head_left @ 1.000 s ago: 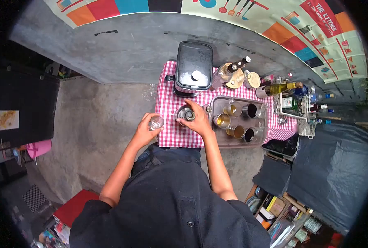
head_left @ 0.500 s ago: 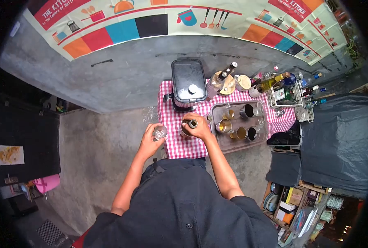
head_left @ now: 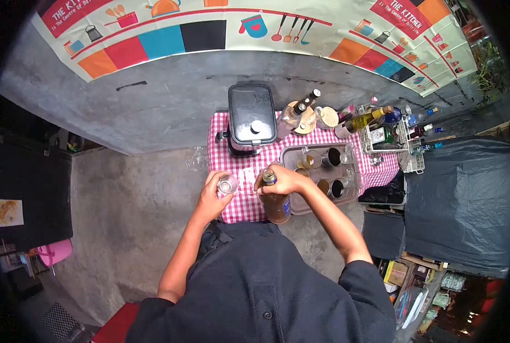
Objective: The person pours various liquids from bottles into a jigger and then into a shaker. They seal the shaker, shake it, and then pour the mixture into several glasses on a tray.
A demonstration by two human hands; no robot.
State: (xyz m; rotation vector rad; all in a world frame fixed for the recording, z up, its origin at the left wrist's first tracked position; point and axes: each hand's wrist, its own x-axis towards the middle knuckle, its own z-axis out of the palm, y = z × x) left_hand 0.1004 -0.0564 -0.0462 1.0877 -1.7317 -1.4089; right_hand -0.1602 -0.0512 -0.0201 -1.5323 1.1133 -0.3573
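My left hand is closed around a clear drinking glass, held near the left edge of the checked tablecloth. The glass looks empty or nearly so. My right hand grips a bottle by its neck, the open mouth uppermost. The bottle's body leans toward me at the table's front edge, with brownish liquid and a blue label showing. Mouth and glass are apart. Beside my right hand, a grey tray bears several glasses, among them a dark one; my hand partly covers the nearest.
Behind my hands stands a black-lidded container with a white knob. Tall bottles and round wooden lids stand to its right. A white wire rack holds more bottles. A grey wall rises behind the table.
The bottle in my right hand has tilted, its base swinging toward me so that its body now shows. The glass in my left hand stays at about the same height, slightly nearer the bottle.
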